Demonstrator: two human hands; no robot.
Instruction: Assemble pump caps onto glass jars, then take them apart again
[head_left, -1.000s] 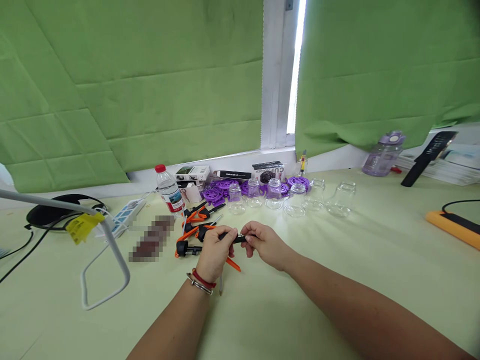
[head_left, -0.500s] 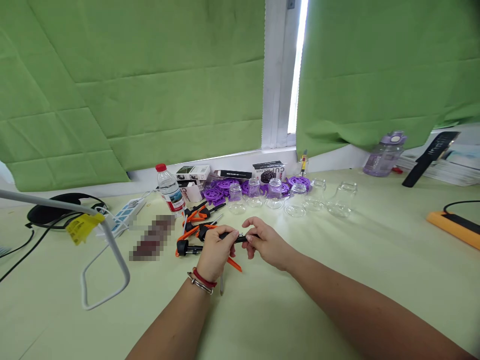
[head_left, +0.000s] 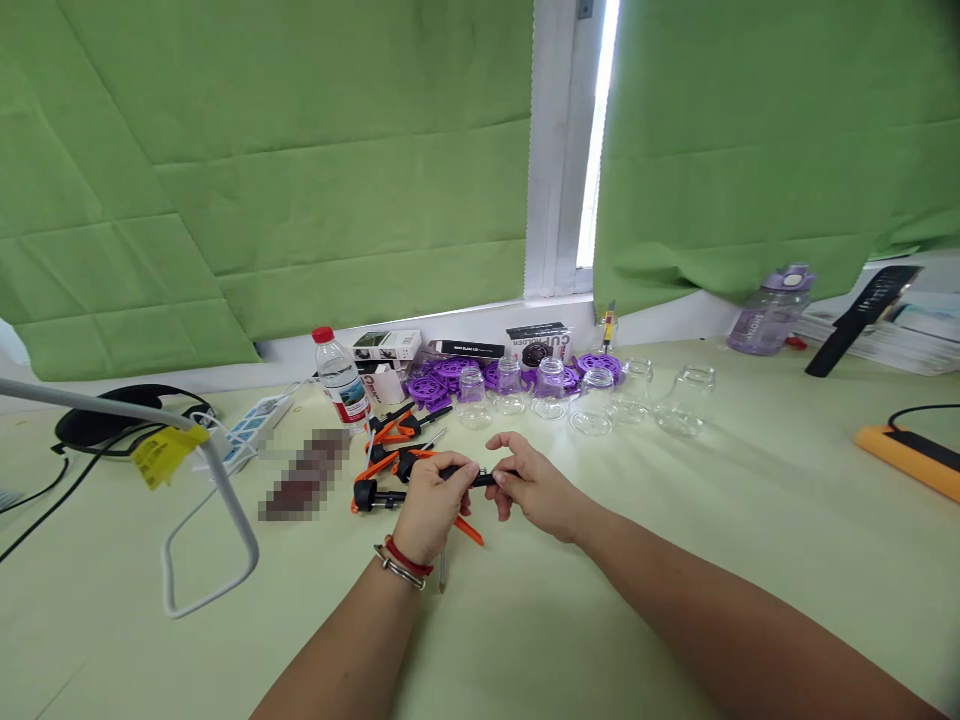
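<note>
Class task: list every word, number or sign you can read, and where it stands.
"CUP HOLDER": black-and-white cardboard box.
Markings too small or blurred to read surely:
slim black cardboard box;
translucent purple plastic bottle;
small white cardboard box;
label on clear, red-capped plastic bottle;
yellow tag on grey metal frame.

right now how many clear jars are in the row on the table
6: leftmost jar, second jar and third jar before purple parts; fourth jar right of those; fifth jar next; rightmost jar at the end. Others may be hidden behind.
</note>
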